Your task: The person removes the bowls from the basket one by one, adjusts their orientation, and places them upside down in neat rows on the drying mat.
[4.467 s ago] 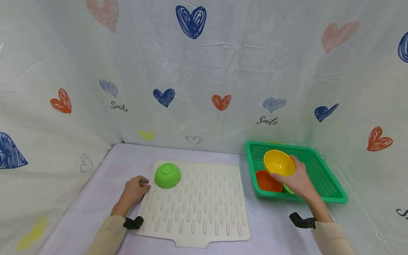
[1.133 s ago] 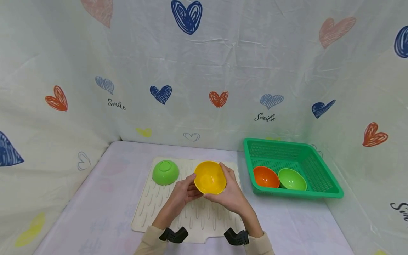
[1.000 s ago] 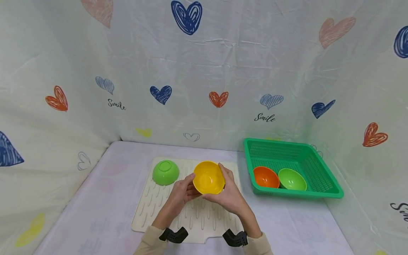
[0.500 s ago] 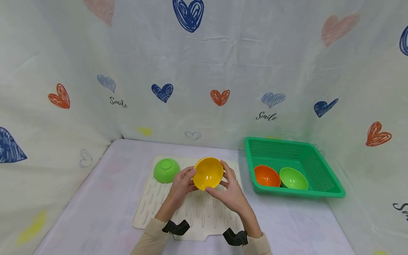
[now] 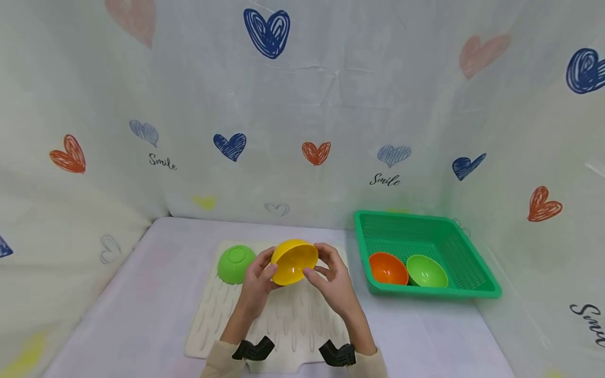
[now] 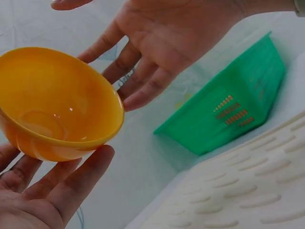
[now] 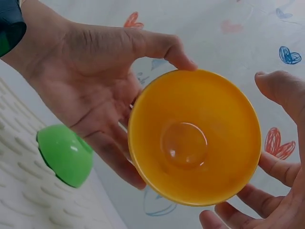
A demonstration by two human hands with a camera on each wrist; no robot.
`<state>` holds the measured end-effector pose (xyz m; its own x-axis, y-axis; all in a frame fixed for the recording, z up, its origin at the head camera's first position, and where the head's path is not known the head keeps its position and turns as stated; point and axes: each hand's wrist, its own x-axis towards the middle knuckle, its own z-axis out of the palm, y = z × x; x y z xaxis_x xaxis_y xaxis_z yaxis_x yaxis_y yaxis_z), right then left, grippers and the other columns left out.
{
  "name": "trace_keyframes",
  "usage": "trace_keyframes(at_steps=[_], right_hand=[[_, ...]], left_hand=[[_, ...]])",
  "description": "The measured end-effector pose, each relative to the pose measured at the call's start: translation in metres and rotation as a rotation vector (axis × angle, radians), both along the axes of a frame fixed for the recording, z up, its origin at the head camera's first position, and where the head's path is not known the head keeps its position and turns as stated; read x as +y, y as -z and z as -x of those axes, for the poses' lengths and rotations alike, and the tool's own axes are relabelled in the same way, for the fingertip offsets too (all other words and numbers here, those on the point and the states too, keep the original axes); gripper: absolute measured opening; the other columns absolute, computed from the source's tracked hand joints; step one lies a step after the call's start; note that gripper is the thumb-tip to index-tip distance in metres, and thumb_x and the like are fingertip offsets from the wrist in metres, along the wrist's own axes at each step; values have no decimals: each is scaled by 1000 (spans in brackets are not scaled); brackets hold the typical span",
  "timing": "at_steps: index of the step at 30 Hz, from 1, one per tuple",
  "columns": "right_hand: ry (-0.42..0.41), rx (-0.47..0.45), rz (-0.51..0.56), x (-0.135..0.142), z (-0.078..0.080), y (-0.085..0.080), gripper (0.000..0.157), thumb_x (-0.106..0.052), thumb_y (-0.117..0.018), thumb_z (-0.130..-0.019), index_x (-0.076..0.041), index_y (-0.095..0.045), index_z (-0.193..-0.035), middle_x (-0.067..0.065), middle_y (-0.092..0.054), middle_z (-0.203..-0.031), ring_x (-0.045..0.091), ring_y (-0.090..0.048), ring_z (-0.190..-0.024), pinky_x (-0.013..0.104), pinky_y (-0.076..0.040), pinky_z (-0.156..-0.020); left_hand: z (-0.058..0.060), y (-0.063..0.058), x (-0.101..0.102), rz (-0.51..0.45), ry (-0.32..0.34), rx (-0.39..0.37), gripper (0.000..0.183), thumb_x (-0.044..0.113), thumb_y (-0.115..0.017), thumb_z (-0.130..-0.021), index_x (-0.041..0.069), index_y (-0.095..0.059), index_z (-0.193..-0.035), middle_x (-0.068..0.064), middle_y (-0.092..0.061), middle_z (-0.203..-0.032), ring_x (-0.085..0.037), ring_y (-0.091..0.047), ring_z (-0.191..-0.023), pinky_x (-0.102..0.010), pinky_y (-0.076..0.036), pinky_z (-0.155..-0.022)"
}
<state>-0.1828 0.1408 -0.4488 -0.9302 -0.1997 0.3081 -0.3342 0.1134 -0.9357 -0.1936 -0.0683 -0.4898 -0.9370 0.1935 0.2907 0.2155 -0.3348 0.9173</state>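
Observation:
Above the ridged off-white draining board (image 5: 293, 320), a yellow bowl (image 5: 295, 263) is held up between both hands, tilted, its shiny inside facing the head camera. My left hand (image 5: 255, 286) grips it from the left, thumb on the rim (image 7: 190, 67) and fingers behind the outer wall. My right hand (image 5: 334, 286) is at the other side; its straight, spread fingertips (image 6: 131, 98) meet the bowl's outside, while the thumb (image 7: 274, 86) stands off the rim. Upside down at the board's back left corner sits a green bowl (image 5: 235, 265).
A green perforated basket (image 5: 425, 293) stands at the back right of the table. Inside it lie an orange bowl (image 5: 387, 269) and a light green bowl (image 5: 427, 271), side by side. A heart-printed curtain (image 5: 302, 94) encloses the back and sides.
My right hand has brought the yellow bowl from over the basket to above the board, where my left hand took hold. Lately the bowl has tilted further, and the right thumb has left its rim.

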Motion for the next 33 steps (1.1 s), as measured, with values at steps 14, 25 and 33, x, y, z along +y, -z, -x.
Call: trace_keyframes(at_steps=[14, 25, 33], right_hand=[[56, 39, -49, 17, -3, -5, 84, -18, -75, -92, -13, -28, -161, 14, -36, -164, 41, -37, -150, 55, -42, -115], [29, 69, -62, 4, -9, -7, 100, -25, -82, -84, -20, -22, -165, 11, -18, -172, 44, -27, -154, 58, -31, -120], [46, 99, -208, 2, -6, -2, 96, -25, -82, -83, -23, -28, -162, 9, -27, -168, 41, -43, -145, 67, -36, -116]], left_hand=[[-11, -22, 2, 558, -265, 438, 72, 13, -91, -75, 23, -58, -139, -2, -56, -145, -26, -58, -130, -40, -62, -90], [-9, -29, -4, 732, -279, 642, 71, 18, -94, -72, 20, -62, -136, -11, -43, -159, -36, -53, -137, -45, -58, -100], [-11, -32, 0, 798, -240, 680, 69, 20, -94, -73, 24, -63, -135, -16, -37, -163, -37, -51, -140, -45, -54, -105]])
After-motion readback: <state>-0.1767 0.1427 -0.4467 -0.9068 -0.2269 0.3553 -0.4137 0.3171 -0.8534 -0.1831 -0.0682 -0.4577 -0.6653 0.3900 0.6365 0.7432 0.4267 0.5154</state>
